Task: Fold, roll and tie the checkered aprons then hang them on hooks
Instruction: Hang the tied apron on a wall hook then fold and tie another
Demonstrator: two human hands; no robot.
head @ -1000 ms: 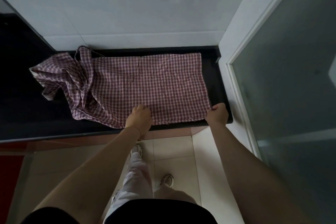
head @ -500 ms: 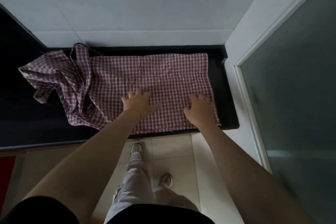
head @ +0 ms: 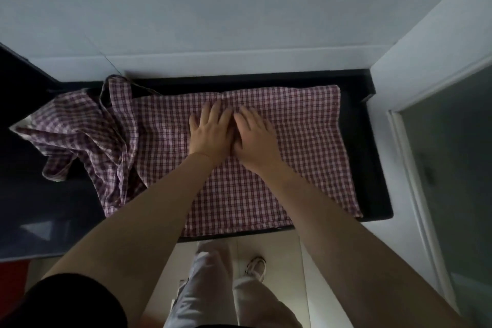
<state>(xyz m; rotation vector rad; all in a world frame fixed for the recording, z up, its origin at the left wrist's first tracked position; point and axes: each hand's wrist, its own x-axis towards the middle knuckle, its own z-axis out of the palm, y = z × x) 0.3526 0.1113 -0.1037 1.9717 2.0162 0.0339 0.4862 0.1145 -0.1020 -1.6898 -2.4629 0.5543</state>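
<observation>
Checkered apron (head: 292, 146) lies spread on the dark bench (head: 372, 168), purple-and-white check, right part flat w/ a straight right edge near the bench's right end; left part bunched & crumpled (head: 87, 136), folds piled up, a strap or edge standing up at the back-left corner near the wall (head: 239, 8); near hem runs along the bench's front edge, just short of it. Left hand (head: 211, 132) & right hand (head: 255, 137) both flat on the cloth, palms down, side by side abt mid-apron, inner edges touching or nearly so, can't tell which; fingers straight, pointing away toward the wall; grip on neither hand, fingers apart/relaxed, pressing the fabric, nothing pinched. Both forearms bare, reaching fwd over the front edge of the bench; black sleeve (head: 66, 301) at lower left. Below the bench: pale tiled floor (head: 279, 253), light trousers (head: 213, 287), one white shoe (head: 255, 266) showing btwn the legs & right arm. Right side: white door frame (head: 415, 141) w/ frosted glass panel (head: 458, 168); a red patch (head: 13, 274) at far lower left, under the bench edge; image dim overall.
</observation>
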